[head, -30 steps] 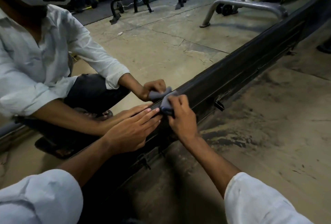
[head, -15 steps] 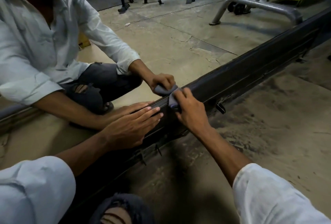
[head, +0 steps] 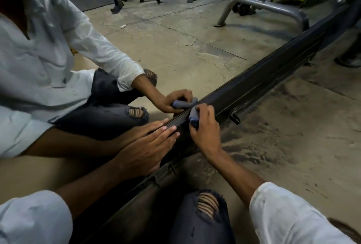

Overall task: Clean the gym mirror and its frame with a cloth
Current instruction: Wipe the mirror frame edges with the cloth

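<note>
Mid frame-wipe: clamps cloth (head: 192,116) in curled right hand (head: 206,128) fingers on the frame (head: 254,89) at centre, rests left hand (head: 148,146) flat, fingers straight and together, near-left against mirror (head: 175,52); probably calls for a firm stroke far-right.

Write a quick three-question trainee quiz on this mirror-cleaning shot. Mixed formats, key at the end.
1. True or false: the left hand has straight fingers and holds nothing.
2. Which hand has the cloth in its grip? A) left hand B) right hand C) both
3. Fill in: the cloth is pressed on the mirror's dark ____.

Key: 1 true; 2 B; 3 frame.
</note>
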The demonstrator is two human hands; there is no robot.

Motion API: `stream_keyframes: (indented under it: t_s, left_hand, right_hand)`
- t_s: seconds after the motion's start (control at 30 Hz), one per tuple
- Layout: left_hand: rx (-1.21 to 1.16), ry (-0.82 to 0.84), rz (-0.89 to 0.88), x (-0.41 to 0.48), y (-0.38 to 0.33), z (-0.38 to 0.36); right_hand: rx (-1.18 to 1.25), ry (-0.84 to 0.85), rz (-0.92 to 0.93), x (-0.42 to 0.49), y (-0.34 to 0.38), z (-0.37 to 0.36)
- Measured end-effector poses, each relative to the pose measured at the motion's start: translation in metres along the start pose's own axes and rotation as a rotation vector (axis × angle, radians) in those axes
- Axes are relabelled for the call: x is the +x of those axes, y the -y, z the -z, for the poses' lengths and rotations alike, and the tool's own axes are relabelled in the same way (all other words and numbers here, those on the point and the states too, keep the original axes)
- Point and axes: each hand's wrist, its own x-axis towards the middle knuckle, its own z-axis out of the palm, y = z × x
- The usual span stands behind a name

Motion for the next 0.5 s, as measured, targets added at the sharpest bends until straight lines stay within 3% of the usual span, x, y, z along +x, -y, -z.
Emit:
stream_keyframes:
  t_s: [0.1,0.17,0.27,0.33,0.47,0.5]
  left_hand:
    - [-0.029,-0.006,0.001,0.0,0.0,-0.001]
    - [-0.049,0.013,0.001,0.001,0.001,-0.002]
    - [-0.031,0.005,-0.007,0.001,0.002,-0.003]
    - [-0.017,-0.007,-0.013,0.0,0.002,-0.004]
    - [0.004,0.031,-0.014,-0.002,0.001,-0.009]
    - [0.001,0.028,-0.004,-0.002,0.0,-0.01]
  right_hand:
    - [-0.039,0.207,0.331,-0.02,0.008,-0.003]
    - [-0.127,0.221,0.405,-0.004,-0.003,0.005]
    - [-0.071,0.022,0.031,0.024,-0.023,0.014]
    - [-0.096,-0.022,-0.016,0.027,-0.023,0.014]
    - [-0.195,0.285,0.529,0.024,-0.021,0.025]
    - [-0.248,0.295,0.575,0.032,-0.028,0.033]
